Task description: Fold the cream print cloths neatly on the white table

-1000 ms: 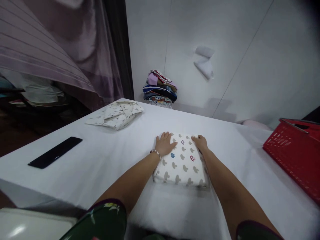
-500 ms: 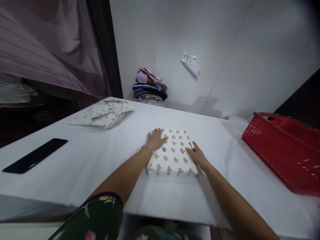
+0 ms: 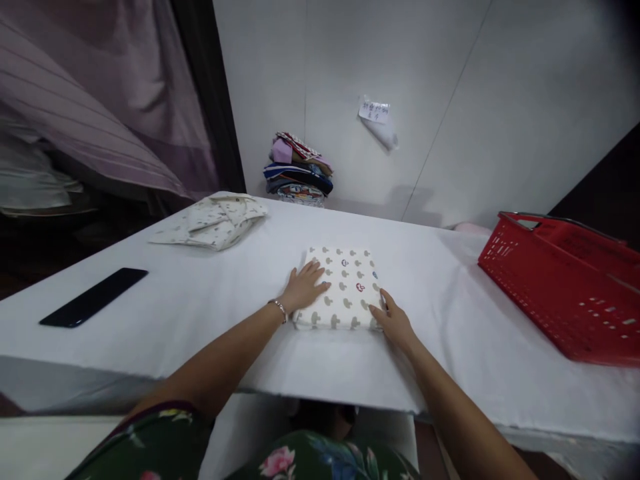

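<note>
A folded white cloth with a mushroom print (image 3: 345, 283) lies in the middle of the white table (image 3: 210, 320). My left hand (image 3: 303, 288) rests flat on its near left part, fingers stretched out. My right hand (image 3: 393, 320) touches the cloth's near right corner, fingers loosely extended against its edge. A bracelet sits on my left wrist.
A second patterned cloth (image 3: 213, 220) lies at the table's far left. A black flat object (image 3: 94, 305) lies near the left edge. A red plastic basket (image 3: 565, 287) stands at the right. A stack of folded clothes (image 3: 299, 168) sits by the wall, under a paper note (image 3: 375, 112).
Both hands have slid from the cloth's far end back toward its near edge. The right hand went from the top right corner to the near right corner.
</note>
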Tool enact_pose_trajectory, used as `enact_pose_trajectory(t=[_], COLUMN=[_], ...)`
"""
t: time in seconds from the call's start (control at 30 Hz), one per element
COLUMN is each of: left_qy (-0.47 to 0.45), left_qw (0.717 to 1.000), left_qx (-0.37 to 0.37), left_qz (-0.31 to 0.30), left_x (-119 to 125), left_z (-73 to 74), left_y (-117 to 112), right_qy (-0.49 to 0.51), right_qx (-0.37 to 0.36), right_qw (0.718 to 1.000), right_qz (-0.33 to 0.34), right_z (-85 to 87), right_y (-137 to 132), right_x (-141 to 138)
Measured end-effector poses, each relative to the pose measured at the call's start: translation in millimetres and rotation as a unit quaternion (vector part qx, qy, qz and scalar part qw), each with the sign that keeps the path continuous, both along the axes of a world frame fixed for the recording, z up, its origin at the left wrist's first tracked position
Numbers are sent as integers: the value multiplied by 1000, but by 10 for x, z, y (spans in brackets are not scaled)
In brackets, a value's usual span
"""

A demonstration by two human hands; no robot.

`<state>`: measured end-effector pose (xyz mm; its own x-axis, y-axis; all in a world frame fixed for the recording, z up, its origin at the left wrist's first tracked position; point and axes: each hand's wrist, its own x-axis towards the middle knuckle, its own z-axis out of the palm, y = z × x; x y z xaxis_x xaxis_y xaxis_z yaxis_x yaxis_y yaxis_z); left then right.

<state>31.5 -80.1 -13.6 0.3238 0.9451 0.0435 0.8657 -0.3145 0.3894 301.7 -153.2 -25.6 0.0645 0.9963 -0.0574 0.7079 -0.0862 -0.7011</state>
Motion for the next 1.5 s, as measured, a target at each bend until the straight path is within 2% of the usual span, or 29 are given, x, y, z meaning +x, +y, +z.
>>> enact_pose_trajectory(t=[0.13, 0.2, 0.27, 0.37, 0.5, 0.6, 0.83, 1.03, 1.13, 1.23, 1.33, 1.4, 1.5], left_qy=[-64, -100, -125, -133, -90, -55, -8, -37, -74, -108, -130, -114, -77], left_qw=[997, 994, 990, 980, 974, 975, 975, 978, 981, 984, 980, 979, 987], left_qx=[-8, 21, 68, 140, 181, 186, 187, 181, 157, 133, 149, 166, 140], left_qz=[30, 29, 3, -57, -99, -106, -117, -93, -80, -43, -12, -7, 22], left_x=[-11, -51, -130, -289, -441, -458, -392, -392, -388, -310, -148, -41, 29], left_z=[6, 26, 33, 7, -62, -81, -9, -15, 52, 175, 266, 251, 102], left_y=[-108, -246, -455, -780, -992, -999, -1008, -1086, -1097, -1009, -819, -689, -573], right_qy=[-38, -52, -66, -95, -147, -181, -222, -204, -192, -175, -172, -201, -269], right_qx=[59, 103, 172, 273, 310, 312, 328, 355, 338, 330, 333, 319, 274], right_qw=[997, 993, 983, 952, 918, 907, 889, 882, 893, 903, 900, 893, 880], right_qz=[15, 10, 19, 101, 201, 216, 229, 231, 227, 214, 224, 247, 279], right_z=[-15, -29, -42, -54, -57, -57, -103, -219, -181, -37, 104, 120, 11], right_y=[-81, -161, -253, -368, -414, -385, -315, -313, -318, -276, -161, -68, 28], right_x=[21, 74, 142, 222, 237, 220, 246, 295, 288, 182, -33, -184, -319])
